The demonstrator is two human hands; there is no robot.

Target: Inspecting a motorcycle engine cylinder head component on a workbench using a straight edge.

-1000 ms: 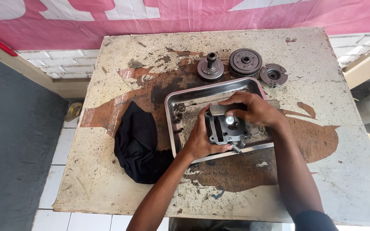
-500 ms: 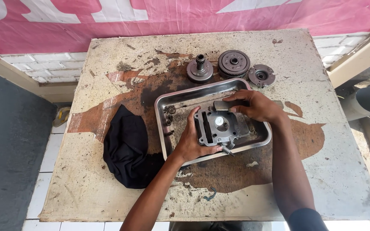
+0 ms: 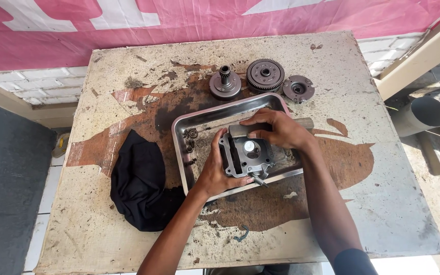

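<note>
1. A grey cast-metal engine part (image 3: 245,155), blocky with a round bright opening on top, sat inside a shallow rectangular stainless-steel tray (image 3: 199,119) near the middle of the table (image 3: 383,203).
2. The left hand (image 3: 214,170) was wrapped around the part's left side, thumb up along its edge and palm against its flank, holding it.
3. The right hand (image 3: 276,130) lay over the far top edge of the same part, fingers curled down and pinched closely together on it.
4. Small dark rings and bits of hardware (image 3: 192,135) lay loose in the tray's left end, just beside the left hand.
5. A crumpled black cloth (image 3: 141,183) lay on the table to the left of the tray, touching or nearly touching its near corner.
6. Beyond the tray stood three round metal parts in a row: a hub with an upright splined shaft (image 3: 225,83), a toothed gear drum (image 3: 265,75) and a smaller flat disc (image 3: 298,88).
7. The tabletop was worn, pale and blotched with dark brown oily stains.
8. A pink-and-white banner (image 3: 179,25) hung behind the table.
</note>
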